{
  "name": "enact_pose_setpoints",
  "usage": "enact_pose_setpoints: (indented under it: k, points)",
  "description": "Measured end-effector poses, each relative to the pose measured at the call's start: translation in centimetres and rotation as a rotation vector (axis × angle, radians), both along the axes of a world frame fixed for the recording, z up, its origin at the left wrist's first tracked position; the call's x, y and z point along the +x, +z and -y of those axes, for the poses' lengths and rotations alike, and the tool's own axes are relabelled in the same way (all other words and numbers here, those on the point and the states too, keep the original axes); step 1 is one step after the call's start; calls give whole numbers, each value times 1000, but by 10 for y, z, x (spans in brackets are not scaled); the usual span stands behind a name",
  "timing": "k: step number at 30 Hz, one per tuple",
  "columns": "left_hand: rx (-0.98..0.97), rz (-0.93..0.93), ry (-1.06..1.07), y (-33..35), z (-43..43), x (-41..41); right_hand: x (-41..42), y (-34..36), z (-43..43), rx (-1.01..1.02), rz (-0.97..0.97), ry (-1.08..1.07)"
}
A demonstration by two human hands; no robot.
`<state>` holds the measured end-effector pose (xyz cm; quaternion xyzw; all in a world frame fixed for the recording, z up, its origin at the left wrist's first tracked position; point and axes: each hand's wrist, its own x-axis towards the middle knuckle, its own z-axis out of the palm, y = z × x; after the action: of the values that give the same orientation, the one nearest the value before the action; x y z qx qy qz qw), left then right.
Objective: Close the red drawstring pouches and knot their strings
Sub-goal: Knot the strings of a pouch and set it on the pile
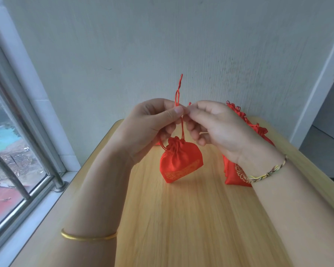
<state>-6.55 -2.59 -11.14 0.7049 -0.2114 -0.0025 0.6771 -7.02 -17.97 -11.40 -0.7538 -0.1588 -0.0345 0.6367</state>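
A small red satin pouch [180,161] with a gold band hangs from its red strings [178,89], its mouth gathered closed, its base near the wooden table [191,218]. My left hand [152,124] pinches the strings above the pouch between thumb and fingers. My right hand [214,124] meets it fingertip to fingertip and pinches the same strings. A looped string end sticks up above both hands. More red pouches [232,172] lie on the table to the right, partly hidden by my right wrist.
A grey wall stands close behind the table. On the left is a window [10,151] with metal bars and a white sill. The table's right edge drops off toward a doorway at the far right.
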Motion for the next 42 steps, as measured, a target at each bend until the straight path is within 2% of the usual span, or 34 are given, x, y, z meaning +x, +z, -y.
enact_pose_setpoints:
  k: [6,8,11,13,14,16,18,23,28,34,42]
  points:
    - [-83,-62,54,-1,0,1,1,6,3,86,29,-88]
    - [-117,-67,78,-2,-2,2,-2,7,6,-22,-11,-28]
    - [-57,-37,64,-2,-4,3,-7,9,11,-300,-107,63]
    - [3,-16,69,-2,-5,3,-6,8,12,-384,-96,-9]
    - [35,5,72,-2,-5,3,-3,7,12,-369,-41,-83]
    - [111,81,66,0,-3,1,3,6,11,-211,85,-205]
    - [208,206,78,2,1,-2,7,4,10,-43,112,-205]
    - [364,527,208,1,10,-5,9,-5,8,91,-48,63]
    - [389,716,350,-3,13,-3,11,-6,10,153,-148,224]
    - [314,755,415,-4,14,-3,10,-5,9,212,-162,271]
    - [259,635,340,-6,10,1,10,-7,3,142,-8,-3]
